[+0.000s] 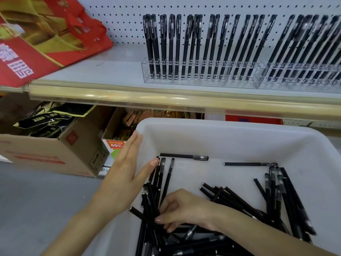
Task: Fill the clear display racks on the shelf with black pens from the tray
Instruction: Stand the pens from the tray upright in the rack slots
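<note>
A white plastic tray point(230, 133) in front of me holds several loose black pens point(239, 202), heaped at its near side. My left hand point(125, 170) lies flat with straight fingers against the tray's left wall, thumb inside over the pens. My right hand point(180, 207) reaches into the heap, fingers curled around a bunch of black pens point(150, 198) at the tray's left. On the shelf point(110, 71) above stand two clear display racks: one rack point(199, 78) holds upright black pens, and a second rack point(302, 76) to its right is also full of them.
A red and gold gift bag point(42, 39) lies on the shelf's left part. A pegboard point(129, 19) backs the shelf. Below the shelf edge point(166, 102) sit a cardboard box point(55, 154) with dark packets and another box of orange packets point(147, 119).
</note>
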Motion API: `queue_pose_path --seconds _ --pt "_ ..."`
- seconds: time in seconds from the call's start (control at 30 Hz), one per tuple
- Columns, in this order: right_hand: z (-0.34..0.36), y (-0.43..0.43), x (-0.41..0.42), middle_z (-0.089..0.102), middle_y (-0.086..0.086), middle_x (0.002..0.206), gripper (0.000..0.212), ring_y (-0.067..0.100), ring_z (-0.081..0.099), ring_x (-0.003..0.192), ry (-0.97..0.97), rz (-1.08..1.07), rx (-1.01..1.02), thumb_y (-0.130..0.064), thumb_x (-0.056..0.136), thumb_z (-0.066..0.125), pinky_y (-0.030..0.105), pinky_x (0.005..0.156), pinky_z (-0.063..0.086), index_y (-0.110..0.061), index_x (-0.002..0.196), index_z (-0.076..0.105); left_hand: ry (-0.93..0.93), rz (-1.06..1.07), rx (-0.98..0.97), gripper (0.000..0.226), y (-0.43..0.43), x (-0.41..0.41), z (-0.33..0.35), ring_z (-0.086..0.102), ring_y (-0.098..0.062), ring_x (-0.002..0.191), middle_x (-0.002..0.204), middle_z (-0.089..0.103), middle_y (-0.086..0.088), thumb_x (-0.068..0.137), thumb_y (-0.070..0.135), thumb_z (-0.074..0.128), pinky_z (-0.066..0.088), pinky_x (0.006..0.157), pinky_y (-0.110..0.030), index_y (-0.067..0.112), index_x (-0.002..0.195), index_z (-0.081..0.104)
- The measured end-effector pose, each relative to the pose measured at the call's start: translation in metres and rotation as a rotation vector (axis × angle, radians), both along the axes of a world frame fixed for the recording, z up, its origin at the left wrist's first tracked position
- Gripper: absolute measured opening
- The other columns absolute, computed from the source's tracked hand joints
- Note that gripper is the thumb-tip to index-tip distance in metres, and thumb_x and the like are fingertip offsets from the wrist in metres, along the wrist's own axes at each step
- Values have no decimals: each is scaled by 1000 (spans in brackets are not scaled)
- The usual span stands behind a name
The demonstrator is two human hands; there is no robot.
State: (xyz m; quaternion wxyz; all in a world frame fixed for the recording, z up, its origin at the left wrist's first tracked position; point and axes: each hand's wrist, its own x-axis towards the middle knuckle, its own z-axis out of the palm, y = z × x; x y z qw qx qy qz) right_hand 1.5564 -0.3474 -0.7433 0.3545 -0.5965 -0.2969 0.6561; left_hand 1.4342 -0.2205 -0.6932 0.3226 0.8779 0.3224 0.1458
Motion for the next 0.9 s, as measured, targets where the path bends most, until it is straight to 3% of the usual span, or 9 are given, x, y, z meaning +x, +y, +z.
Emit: queue_pose_path --seconds 0.63,0.8,0.9 --pt "-4 1 -6 59 2 66 16 5 60 59 -66 -5 27 -15 88 69 16 57 52 -10 76 59 12 6 -19 82 -2 0 5 2 13 137 157 0 25 81 63 32 7 107 -13 30 153 12" --pt "-1 3 -1 60 0 62 18 6 59 58 -85 -83 63 -17 89 67 17 58 52 -10 73 61 -7 -11 0 80 3 1 4 3 18 132 156 4 25 81 64 32 2 96 5 30 152 17" --pt "7 8 9 62 -6 66 18 3 56 60 -220 -141 159 -20 91 64 16 57 48 -4 84 63 -28 -16 24 71 6 5 10 6 12 138 157 13 20 85 61 32 7 109 -11 29 149 29"
